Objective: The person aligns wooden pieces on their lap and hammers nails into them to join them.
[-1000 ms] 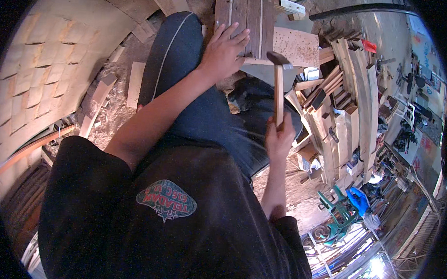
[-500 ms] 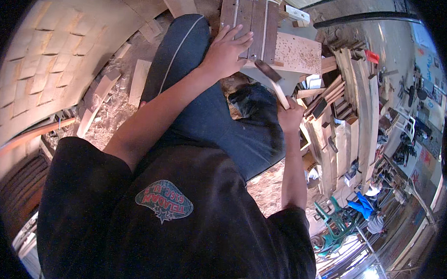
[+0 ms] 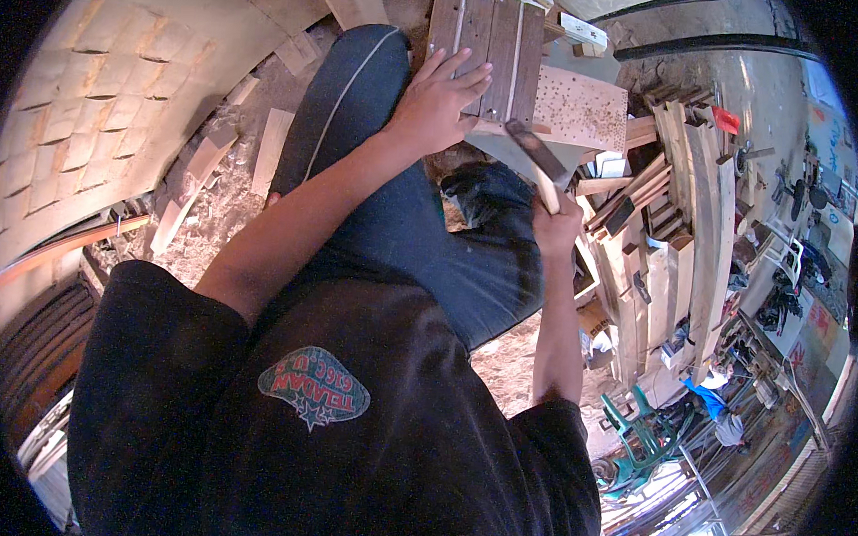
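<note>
My left hand (image 3: 436, 109) lies with fingers spread over the left edge of a dark brown slatted wooden panel (image 3: 501, 58) with pale strips between its slats. A hammer (image 3: 548, 191) is gripped by its pale handle in my right hand (image 3: 556, 227). Its dark head hangs just off the panel's near right corner, apart from the wood as far as I can see. Beneath the panel, and jutting out to its right, is a pale wooden block (image 3: 582, 108) dotted with many small marks or holes.
My bent legs (image 3: 359, 114) are close below the panel. Stacked timber and offcuts (image 3: 680, 239) fill the right side. A green plastic chair (image 3: 643, 427) stands at lower right. Loose boards (image 3: 272, 149) and shavings cover the ground at left, beside a woven wall (image 3: 85, 105).
The hammer head has shifted slightly right and nearer to me, a little away from the panel's corner. My left hand keeps its place on the panel. The whole view has moved slightly.
</note>
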A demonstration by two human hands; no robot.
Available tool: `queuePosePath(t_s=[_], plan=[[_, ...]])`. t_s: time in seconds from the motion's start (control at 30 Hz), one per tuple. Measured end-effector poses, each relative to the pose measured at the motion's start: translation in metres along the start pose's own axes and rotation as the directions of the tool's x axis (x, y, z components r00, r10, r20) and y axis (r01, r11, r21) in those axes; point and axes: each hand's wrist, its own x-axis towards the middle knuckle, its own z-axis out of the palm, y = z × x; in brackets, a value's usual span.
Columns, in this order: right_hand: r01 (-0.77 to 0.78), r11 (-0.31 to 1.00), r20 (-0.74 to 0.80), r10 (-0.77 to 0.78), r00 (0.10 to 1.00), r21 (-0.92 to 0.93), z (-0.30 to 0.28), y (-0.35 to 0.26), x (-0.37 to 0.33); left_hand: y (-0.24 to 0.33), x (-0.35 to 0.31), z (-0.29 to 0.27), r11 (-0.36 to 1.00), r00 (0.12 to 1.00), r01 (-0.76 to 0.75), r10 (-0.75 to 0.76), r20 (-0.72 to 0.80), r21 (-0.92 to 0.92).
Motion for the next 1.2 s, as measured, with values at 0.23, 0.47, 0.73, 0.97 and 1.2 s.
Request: queuePosePath(t_s=[0.23,0.47,0.73,0.97,1.2], plan=[[-0.092,0.995,0.028,0.091,0.995,0.038,-0.005,-0.008,-0.006,-0.003,0.000,0.002,1.000,1.000,-0.011,0.011,-0.013,-0.007],[-0.160,0.986,-0.043,0.162,0.986,0.043,-0.015,-0.007,-0.009,-0.001,0.002,0.000,1.000,0.999,-0.022,0.021,-0.045,-0.017],[-0.262,0.964,0.125,0.256,0.959,0.041,-0.033,-0.058,-0.001,-0.002,0.001,0.004,0.999,0.998,-0.028,0.026,-0.062,-0.030],[-0.301,0.947,0.217,0.319,0.923,-0.112,-0.045,-0.042,-0.010,0.000,0.003,0.000,0.999,1.000,-0.024,0.024,-0.011,0.038],[-0.378,0.921,0.222,0.389,0.894,-0.090,-0.067,-0.091,0.000,-0.004,-0.001,0.004,0.999,1.000,-0.004,0.005,-0.023,0.032]])
